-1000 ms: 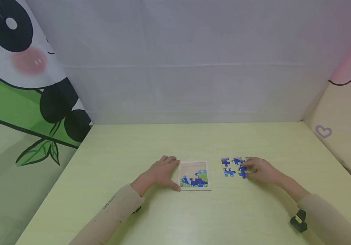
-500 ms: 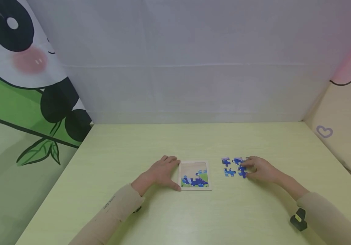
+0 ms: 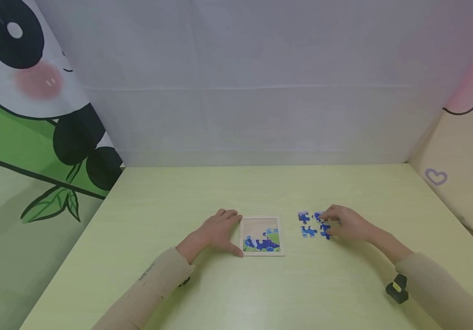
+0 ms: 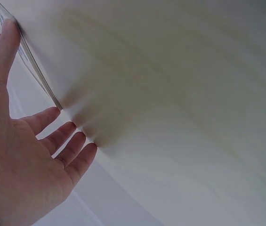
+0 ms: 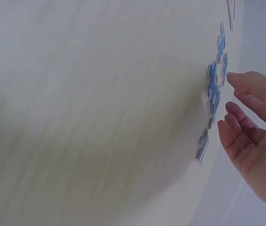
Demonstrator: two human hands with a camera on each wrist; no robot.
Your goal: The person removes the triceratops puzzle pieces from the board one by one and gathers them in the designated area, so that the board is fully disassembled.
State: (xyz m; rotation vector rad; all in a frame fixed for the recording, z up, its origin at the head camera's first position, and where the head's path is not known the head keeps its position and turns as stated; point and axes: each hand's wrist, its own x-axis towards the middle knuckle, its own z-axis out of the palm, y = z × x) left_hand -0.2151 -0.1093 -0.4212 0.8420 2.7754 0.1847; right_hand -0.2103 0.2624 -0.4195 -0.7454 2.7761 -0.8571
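A square wooden puzzle tray (image 3: 282, 236) lies flat on the table, its lower part and right side filled with a blue dinosaur picture and its upper left showing bare backing. Against its left edge rests my left hand (image 3: 217, 233), thumb at the near corner and index finger at the far one; the left wrist view shows that hand (image 4: 34, 146) with fingers spread. To the right of the tray lie several loose jigsaw pieces (image 3: 308, 232). My right hand (image 3: 349, 223) hovers over the rightmost ones, hiding part of them. In the right wrist view its loosely bent fingers stand apart from the pieces (image 5: 213, 89).
The pale wooden table (image 3: 236, 293) runs back to a grey-white cloth wall (image 3: 240, 119). A panda print hangs at the left, and a cream and pink panel (image 3: 463, 151) stands at the right. A small black device (image 3: 398, 288) sits at my right cuff.
My right hand has shifted slightly left and away from me over the loose pieces. My left hand and the tray have stayed in place.
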